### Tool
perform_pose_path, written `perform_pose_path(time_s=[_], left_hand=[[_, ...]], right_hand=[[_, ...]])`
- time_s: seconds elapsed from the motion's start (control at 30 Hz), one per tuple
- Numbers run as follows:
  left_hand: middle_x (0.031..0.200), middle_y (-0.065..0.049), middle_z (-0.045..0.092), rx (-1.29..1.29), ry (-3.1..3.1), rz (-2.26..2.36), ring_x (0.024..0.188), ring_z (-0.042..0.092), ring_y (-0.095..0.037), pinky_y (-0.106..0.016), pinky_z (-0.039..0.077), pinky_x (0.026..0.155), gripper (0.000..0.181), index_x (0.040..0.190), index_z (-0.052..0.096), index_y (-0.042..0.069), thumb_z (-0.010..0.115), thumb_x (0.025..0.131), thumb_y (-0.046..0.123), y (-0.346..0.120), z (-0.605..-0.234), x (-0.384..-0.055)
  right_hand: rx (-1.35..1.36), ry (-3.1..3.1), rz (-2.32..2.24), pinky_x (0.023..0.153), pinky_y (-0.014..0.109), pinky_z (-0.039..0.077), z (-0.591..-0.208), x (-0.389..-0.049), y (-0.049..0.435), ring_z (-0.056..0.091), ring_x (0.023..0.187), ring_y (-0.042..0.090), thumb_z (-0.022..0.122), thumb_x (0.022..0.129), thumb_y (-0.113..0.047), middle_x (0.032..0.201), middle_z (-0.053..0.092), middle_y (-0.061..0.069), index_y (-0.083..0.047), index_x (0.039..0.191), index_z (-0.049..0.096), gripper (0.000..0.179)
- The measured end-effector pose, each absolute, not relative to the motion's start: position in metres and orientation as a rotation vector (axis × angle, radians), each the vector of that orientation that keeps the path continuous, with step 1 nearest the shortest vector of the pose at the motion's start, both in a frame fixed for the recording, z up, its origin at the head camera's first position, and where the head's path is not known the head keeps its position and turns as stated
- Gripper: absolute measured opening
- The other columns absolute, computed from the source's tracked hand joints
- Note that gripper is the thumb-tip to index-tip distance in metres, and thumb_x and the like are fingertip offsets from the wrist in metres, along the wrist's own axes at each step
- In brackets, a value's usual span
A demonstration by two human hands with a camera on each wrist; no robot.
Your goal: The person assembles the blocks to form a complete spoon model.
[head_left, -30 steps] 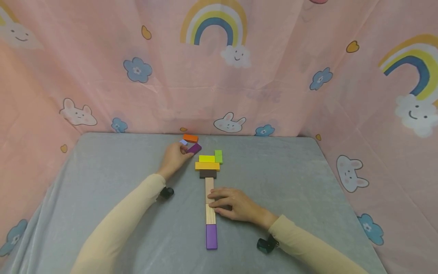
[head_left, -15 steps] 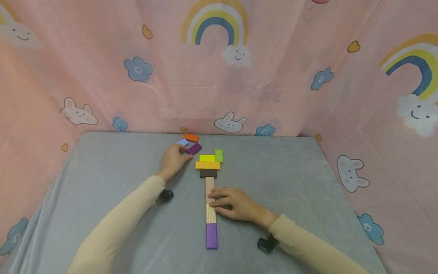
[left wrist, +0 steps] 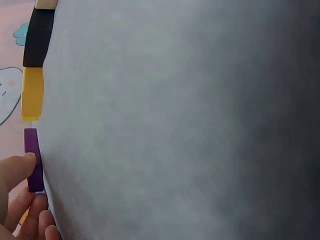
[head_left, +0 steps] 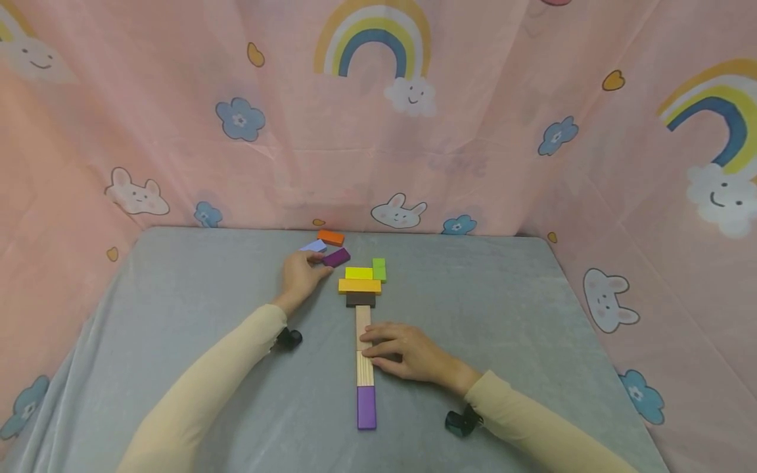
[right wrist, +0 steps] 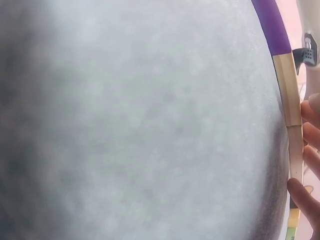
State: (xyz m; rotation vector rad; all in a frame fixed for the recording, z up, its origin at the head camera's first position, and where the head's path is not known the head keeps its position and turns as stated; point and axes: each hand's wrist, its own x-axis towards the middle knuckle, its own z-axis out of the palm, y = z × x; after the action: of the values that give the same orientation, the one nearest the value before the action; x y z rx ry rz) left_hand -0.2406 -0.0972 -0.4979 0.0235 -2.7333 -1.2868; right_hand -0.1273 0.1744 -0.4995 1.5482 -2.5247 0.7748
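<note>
In the head view my left hand (head_left: 300,276) is at the far left of centre, thumb and fingers around the near end of a dark purple block (head_left: 336,257). The left wrist view shows the thumb against the face of this purple block (left wrist: 33,172). Beside the fingers lies a light blue block (head_left: 315,246), partly covered by them. My right hand (head_left: 414,353) rests its fingertips on the pale wooden blocks (head_left: 363,322) of a row on the table. That row runs from a purple block (head_left: 367,407) up to a dark brown block (head_left: 361,299).
Above the brown block lie an orange-yellow block (head_left: 359,286), a yellow block (head_left: 359,273) and green blocks (head_left: 379,269). An orange block (head_left: 330,238) sits near the back edge. Grey cloth (head_left: 485,302) covers the table, and a pink printed curtain (head_left: 473,131) hangs behind.
My left hand has drawn back slightly, and more of the light blue block shows beside the fingers. The dark purple block has barely shifted. My right hand has stayed in place.
</note>
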Motion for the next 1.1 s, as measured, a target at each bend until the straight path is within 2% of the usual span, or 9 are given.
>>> perform_pose_path(time_s=[0.47,0.63,0.83,0.97,1.1], left_hand=[[0.108,-0.016,0.075,0.018,-2.737,-1.358,0.095,0.068,-0.029,-0.040,0.057,0.086,0.037,0.117,0.071,0.002,0.077,0.086,0.021,-0.100,-0.495,-0.243],[0.104,-0.015,0.076,-0.071,-2.761,-1.390,0.091,0.072,-0.027,-0.037,0.060,0.081,0.039,0.118,0.072,0.004,0.077,0.086,0.026,-0.101,-0.492,-0.251],[0.104,-0.011,0.076,-0.179,-2.860,-1.424,0.089,0.070,-0.023,-0.030,0.059,0.074,0.037,0.119,0.072,0.009,0.076,0.087,0.028,-0.099,-0.483,-0.261],[0.104,-0.011,0.076,-0.266,-2.873,-1.430,0.089,0.070,-0.022,-0.029,0.057,0.073,0.036,0.118,0.072,0.010,0.077,0.087,0.026,-0.099,-0.484,-0.268],[0.106,-0.010,0.075,-0.330,-2.899,-1.413,0.091,0.070,-0.021,-0.032,0.058,0.078,0.036,0.117,0.073,0.010,0.078,0.086,0.027,-0.098,-0.488,-0.274]], right_hand=[[1.568,-2.496,0.756,0.106,0.041,0.051,-0.501,-0.128,0.175,0.059,0.129,0.018,0.064,0.096,-0.029,0.130,0.067,-0.002,-0.022,0.118,0.073,0.025],[1.562,-2.499,0.757,0.106,0.040,0.051,-0.501,-0.128,0.175,0.059,0.129,0.017,0.065,0.096,-0.028,0.130,0.068,-0.002,-0.022,0.118,0.073,0.024],[1.560,-2.496,0.755,0.106,0.040,0.051,-0.501,-0.129,0.175,0.059,0.129,0.017,0.065,0.096,-0.027,0.130,0.067,-0.002,-0.022,0.117,0.073,0.024],[1.562,-2.489,0.753,0.106,0.040,0.051,-0.500,-0.129,0.175,0.059,0.129,0.017,0.066,0.095,-0.025,0.129,0.068,-0.002,-0.022,0.117,0.074,0.024],[1.563,-2.494,0.751,0.106,0.040,0.051,-0.500,-0.129,0.175,0.059,0.129,0.017,0.066,0.095,-0.025,0.129,0.068,-0.002,-0.022,0.117,0.074,0.024]])
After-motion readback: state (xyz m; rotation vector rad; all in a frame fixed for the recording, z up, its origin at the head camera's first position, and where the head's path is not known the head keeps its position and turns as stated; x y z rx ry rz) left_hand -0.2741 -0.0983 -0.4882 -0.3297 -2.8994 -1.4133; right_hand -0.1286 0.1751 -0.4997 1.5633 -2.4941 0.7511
